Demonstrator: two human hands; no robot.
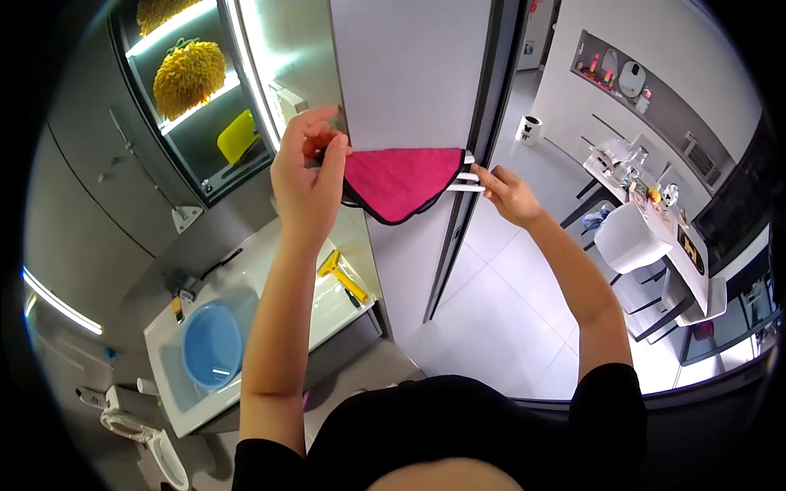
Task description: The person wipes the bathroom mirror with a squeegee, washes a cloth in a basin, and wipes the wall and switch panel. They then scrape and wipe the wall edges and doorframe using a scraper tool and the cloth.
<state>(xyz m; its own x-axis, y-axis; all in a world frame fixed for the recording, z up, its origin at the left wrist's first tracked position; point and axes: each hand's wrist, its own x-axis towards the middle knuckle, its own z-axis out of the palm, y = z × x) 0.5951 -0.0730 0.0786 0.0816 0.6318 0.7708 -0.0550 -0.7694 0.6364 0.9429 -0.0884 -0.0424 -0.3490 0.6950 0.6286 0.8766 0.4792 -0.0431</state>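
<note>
A pink cloth with a black edge [403,182] hangs in a triangle against the grey wall panel, over white bars [467,187] that stick out at its right. My left hand [309,168] is at the cloth's left corner, with thumb and fingers pinched together on it. At the right corner my right hand [506,193] has its fingers drawn together beside the bar ends; whether it grips the cloth or a bar is too small to tell.
Below left, a blue basin [212,345] sits in the white sink [173,409], with a yellow scraper [342,277] on the counter. A lit shelf holds a yellow duster [190,79]. Right of the door frame stand a table and white chair [629,237].
</note>
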